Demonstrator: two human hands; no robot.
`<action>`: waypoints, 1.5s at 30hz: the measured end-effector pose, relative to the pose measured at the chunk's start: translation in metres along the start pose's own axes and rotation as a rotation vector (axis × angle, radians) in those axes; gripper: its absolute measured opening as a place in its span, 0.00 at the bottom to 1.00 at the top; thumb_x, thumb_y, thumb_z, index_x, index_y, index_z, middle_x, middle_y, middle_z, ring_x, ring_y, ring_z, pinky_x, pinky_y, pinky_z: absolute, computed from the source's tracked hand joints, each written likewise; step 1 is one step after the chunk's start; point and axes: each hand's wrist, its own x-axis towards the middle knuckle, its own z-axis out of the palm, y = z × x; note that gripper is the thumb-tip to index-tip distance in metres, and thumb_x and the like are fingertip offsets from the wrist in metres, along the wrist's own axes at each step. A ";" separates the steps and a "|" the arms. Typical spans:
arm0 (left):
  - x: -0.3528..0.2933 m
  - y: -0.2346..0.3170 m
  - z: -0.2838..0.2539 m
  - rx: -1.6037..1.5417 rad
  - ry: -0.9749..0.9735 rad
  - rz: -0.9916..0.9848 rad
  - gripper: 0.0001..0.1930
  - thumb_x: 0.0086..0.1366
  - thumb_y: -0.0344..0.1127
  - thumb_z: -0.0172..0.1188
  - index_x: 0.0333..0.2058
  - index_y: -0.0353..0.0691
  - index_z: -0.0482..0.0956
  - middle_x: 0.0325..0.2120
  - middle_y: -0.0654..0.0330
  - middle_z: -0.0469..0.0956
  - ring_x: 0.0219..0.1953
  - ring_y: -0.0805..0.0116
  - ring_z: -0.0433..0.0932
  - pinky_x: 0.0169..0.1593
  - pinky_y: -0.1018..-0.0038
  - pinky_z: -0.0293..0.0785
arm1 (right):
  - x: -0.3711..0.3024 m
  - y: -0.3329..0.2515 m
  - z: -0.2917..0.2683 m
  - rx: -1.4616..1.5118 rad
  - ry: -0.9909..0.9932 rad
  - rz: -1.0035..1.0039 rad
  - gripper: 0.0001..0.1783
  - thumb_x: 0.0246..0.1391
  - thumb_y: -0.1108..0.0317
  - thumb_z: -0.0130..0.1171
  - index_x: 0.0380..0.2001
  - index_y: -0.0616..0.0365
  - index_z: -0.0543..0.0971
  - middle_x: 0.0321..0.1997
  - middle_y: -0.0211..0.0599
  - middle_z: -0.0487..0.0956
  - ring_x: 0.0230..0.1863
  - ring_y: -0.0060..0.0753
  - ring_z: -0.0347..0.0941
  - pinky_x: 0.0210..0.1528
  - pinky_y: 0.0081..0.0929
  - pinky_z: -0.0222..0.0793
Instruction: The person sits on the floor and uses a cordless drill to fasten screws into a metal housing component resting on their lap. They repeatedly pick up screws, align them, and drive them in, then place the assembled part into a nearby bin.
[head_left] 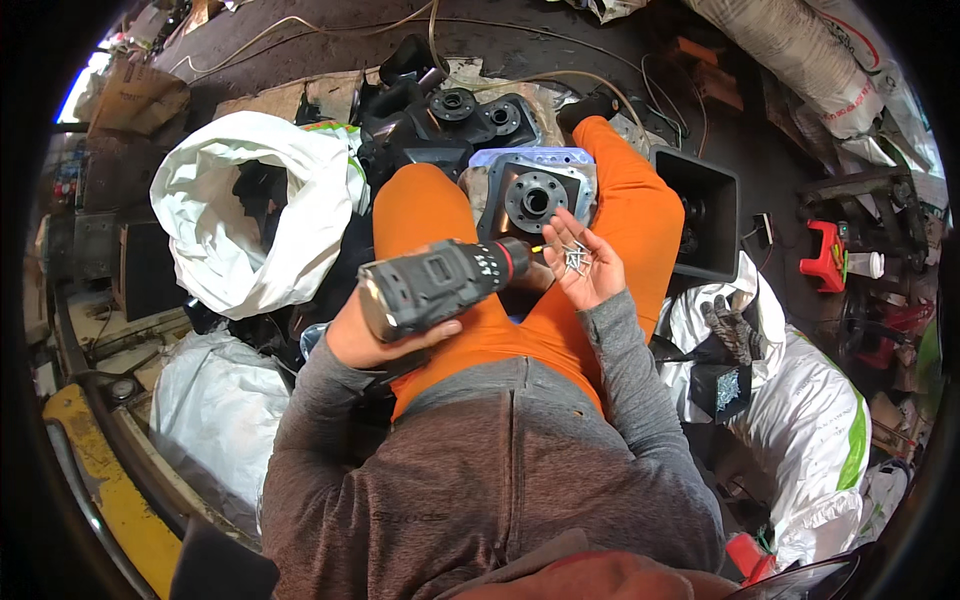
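My left hand [362, 340] is wrapped round a black cordless drill [440, 285] with a red ring near its chuck. The drill lies level above my lap, its tip pointing right and its yellow-looking bit close to my other hand. My right hand [600, 280] is palm up and cupped, with several small silver screws [575, 258] lying in it. Just beyond, between my legs, sits a dark part with a round, holed flange [534, 201]. A pale lilac edge [530, 157] shows behind that part. The drill's grip is mostly hidden.
More black flanged parts [452, 103] are piled ahead. At left stands an open white sack [200, 190] with dark things inside. A black bin [715, 165] is on the right, near a small black box of screws [708, 392] and a dark glove [733, 330]. Cables [560, 30] cross the floor.
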 end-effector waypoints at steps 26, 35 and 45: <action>0.043 0.015 0.015 0.132 -0.088 0.029 0.26 0.50 0.30 0.70 0.48 0.34 0.73 0.45 0.54 0.76 0.46 0.62 0.76 0.52 0.69 0.71 | 0.000 0.002 0.018 -0.204 -0.003 0.030 0.30 0.67 0.49 0.33 0.61 0.61 0.63 0.59 0.44 0.71 0.57 0.39 0.70 0.53 0.34 0.75; 0.047 0.015 0.019 0.075 -0.112 -0.028 0.27 0.51 0.29 0.70 0.50 0.34 0.72 0.45 0.55 0.77 0.46 0.63 0.76 0.52 0.70 0.71 | 0.000 0.009 0.024 -0.314 -0.009 0.030 0.31 0.67 0.47 0.34 0.60 0.60 0.65 0.53 0.42 0.74 0.53 0.35 0.73 0.50 0.32 0.75; 0.042 0.013 0.016 -0.002 -0.048 -0.092 0.26 0.50 0.29 0.70 0.49 0.36 0.73 0.46 0.53 0.76 0.47 0.60 0.76 0.52 0.70 0.71 | -0.005 0.008 0.017 -0.555 0.109 0.045 0.23 0.63 0.60 0.50 0.58 0.61 0.67 0.46 0.38 0.77 0.46 0.30 0.77 0.42 0.23 0.80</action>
